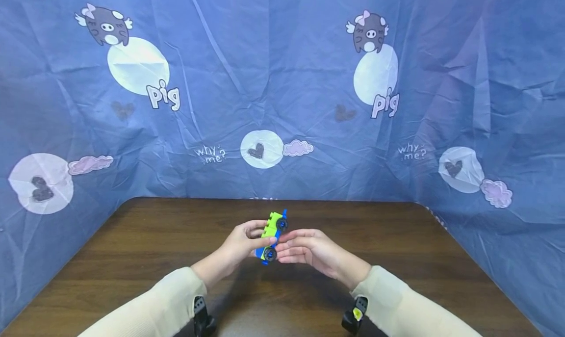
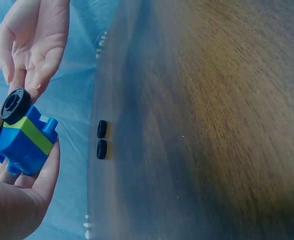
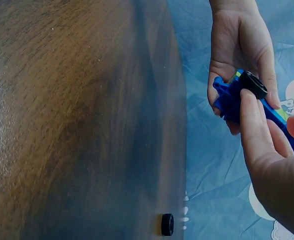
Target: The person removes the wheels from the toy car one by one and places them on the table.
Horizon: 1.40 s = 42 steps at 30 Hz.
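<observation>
The left hand (image 1: 240, 244) grips the toy car (image 1: 272, 235); the right hand (image 1: 309, 251), fingers straight, touches it from 3 o'clock. It looks light and rigid, best held by its body, not the wheels.

We see a dark brown wooden desk (image 1: 397, 239) with a plain grain running across its top. Its far edge and both sides meet a blue cloth backdrop (image 1: 282, 82) printed with pigs, hearts and clouds. Near the far edge, in the left wrist view, two small black wheels (image 2: 102, 139) stand on the wood just beside each other, close to the cloth. In the right wrist view we make out only one black wheel (image 3: 167, 224) at that edge. We cannot pick them out in the head view.
</observation>
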Tool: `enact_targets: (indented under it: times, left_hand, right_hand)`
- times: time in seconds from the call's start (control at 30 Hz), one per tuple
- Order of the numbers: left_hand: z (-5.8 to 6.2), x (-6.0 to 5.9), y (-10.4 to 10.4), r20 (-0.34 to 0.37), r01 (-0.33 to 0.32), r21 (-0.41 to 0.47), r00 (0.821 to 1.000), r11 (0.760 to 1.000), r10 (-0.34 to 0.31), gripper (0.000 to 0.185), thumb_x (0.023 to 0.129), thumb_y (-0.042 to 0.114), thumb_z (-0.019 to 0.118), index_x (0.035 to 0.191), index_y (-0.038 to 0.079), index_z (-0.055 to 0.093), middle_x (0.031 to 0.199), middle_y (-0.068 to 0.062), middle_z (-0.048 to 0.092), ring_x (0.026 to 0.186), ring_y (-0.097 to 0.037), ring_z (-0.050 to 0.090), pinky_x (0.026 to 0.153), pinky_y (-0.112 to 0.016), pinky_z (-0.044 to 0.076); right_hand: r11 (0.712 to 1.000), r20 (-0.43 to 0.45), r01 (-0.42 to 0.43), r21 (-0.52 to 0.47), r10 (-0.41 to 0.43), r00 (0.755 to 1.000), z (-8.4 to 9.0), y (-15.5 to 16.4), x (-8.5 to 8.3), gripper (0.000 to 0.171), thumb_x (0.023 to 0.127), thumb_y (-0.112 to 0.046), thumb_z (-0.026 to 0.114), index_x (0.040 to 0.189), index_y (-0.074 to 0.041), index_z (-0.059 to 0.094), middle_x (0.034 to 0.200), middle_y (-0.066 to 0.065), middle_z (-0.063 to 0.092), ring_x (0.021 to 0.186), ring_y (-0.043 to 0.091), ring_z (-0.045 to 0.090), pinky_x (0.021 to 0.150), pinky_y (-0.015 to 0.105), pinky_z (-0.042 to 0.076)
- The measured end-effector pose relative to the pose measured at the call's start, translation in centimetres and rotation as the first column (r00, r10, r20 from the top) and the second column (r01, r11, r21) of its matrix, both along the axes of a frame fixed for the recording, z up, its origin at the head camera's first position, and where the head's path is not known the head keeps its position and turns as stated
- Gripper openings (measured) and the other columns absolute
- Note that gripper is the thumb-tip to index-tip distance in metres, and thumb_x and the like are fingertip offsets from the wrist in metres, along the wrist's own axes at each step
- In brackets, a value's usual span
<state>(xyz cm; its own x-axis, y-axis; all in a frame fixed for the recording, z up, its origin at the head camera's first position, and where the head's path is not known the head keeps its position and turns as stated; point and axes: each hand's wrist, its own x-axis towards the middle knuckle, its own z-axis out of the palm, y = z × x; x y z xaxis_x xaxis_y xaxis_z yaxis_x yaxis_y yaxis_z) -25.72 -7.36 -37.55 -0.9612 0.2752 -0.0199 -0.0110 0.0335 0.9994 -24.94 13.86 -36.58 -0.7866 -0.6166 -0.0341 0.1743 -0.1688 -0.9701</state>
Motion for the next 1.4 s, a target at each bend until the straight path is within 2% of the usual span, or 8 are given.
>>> enact_targets:
  times: [0.17,0.3,0.43,0.53,0.7,0.9,1.17,1.4]
  left_hand:
    - [0.2,0.1,0.1,-0.041,-0.041,-0.073,0.998,0.997,0.038,0.047,0.085,0.013,0.074,0.125,-0.006,0.057,0.115,-0.019,0.068,0.090,-0.015,0.068,0.080,-0.033,0.057]
    - [0.4,0.3,0.2,-0.077,-0.081,-0.147,0.995,0.986,0.071,0.045,0.083,0.019,0.077,0.120,-0.002,0.063,0.109,-0.013,0.070,0.090,-0.014,0.066,0.082,-0.030,0.054]
    - [0.5,0.6,0.2,-0.083,-0.069,-0.175,0.995,0.982,0.055,0.044,0.083,0.021,0.076,0.118,-0.003,0.064,0.105,-0.012,0.071,0.087,-0.015,0.066,0.083,-0.032,0.054]
    - [0.6,0.7,0.2,-0.084,-0.046,-0.178,0.996,0.983,0.031,0.043,0.085,0.021,0.074,0.119,-0.004,0.063,0.105,-0.010,0.071,0.085,-0.013,0.066,0.081,-0.030,0.054]
    - [0.6,0.9,0.1,-0.088,-0.005,-0.164,0.996,0.986,-0.010,0.040,0.088,0.020,0.071,0.119,-0.004,0.062,0.103,-0.009,0.071,0.083,-0.011,0.065,0.077,-0.027,0.054]
    - [0.7,0.9,0.3,-0.083,-0.019,-0.206,0.997,0.978,0.002,0.042,0.088,0.024,0.072,0.121,0.001,0.062,0.110,-0.009,0.069,0.087,-0.014,0.063,0.078,-0.030,0.053]
    - [0.5,0.8,0.3,-0.096,-0.044,-0.195,0.995,0.980,0.025,0.044,0.088,0.025,0.072,0.124,0.002,0.061,0.117,-0.012,0.067,0.090,-0.014,0.063,0.081,-0.031,0.053]
    - [0.3,0.9,0.3,-0.100,-0.028,-0.168,0.995,0.985,0.011,0.043,0.088,0.026,0.071,0.120,-0.001,0.061,0.105,-0.013,0.069,0.084,-0.021,0.071,0.075,-0.028,0.054]
  right_hand:
    - [1.000,-0.017,0.005,0.030,-0.004,1.000,0.2,0.1,-0.2,0.028,0.094,0.000,0.052,0.119,0.013,0.051,0.097,0.012,0.073,0.088,0.020,0.072,0.088,0.039,0.055]
    - [0.998,-0.058,0.023,0.061,-0.019,0.998,0.5,0.2,-0.2,0.016,0.095,-0.003,0.055,0.108,0.006,0.055,0.090,0.009,0.074,0.083,0.018,0.072,0.084,0.036,0.057]
    - [0.991,-0.113,0.055,0.119,-0.042,0.993,0.8,0.3,-0.3,0.013,0.095,-0.006,0.058,0.103,0.004,0.057,0.087,0.009,0.074,0.079,0.017,0.072,0.080,0.035,0.058]
    - [0.981,-0.171,0.079,0.178,-0.048,0.984,1.0,0.5,-0.5,0.020,0.094,-0.010,0.061,0.104,0.007,0.058,0.087,0.012,0.074,0.077,0.018,0.072,0.079,0.036,0.058]
    - [0.960,-0.287,0.127,0.249,-0.052,0.956,1.2,0.5,-0.9,0.028,0.094,-0.015,0.063,0.103,0.011,0.059,0.090,0.024,0.071,0.076,0.020,0.072,0.079,0.047,0.057]
    - [0.944,-0.356,0.149,0.295,-0.036,0.934,1.3,0.3,-0.9,0.033,0.094,-0.015,0.064,0.103,0.016,0.057,0.095,0.035,0.067,0.079,0.030,0.072,0.076,0.047,0.058]
    - [0.942,-0.377,0.163,0.294,-0.042,0.925,0.9,-0.2,-1.0,0.033,0.095,-0.013,0.061,0.102,0.019,0.055,0.091,0.035,0.067,0.073,0.026,0.072,0.067,0.036,0.059]
    - [0.942,-0.389,0.166,0.293,-0.041,0.921,1.0,-0.7,-0.9,0.032,0.096,-0.016,0.060,0.097,0.016,0.058,0.085,0.028,0.069,0.068,0.017,0.070,0.068,0.040,0.059]
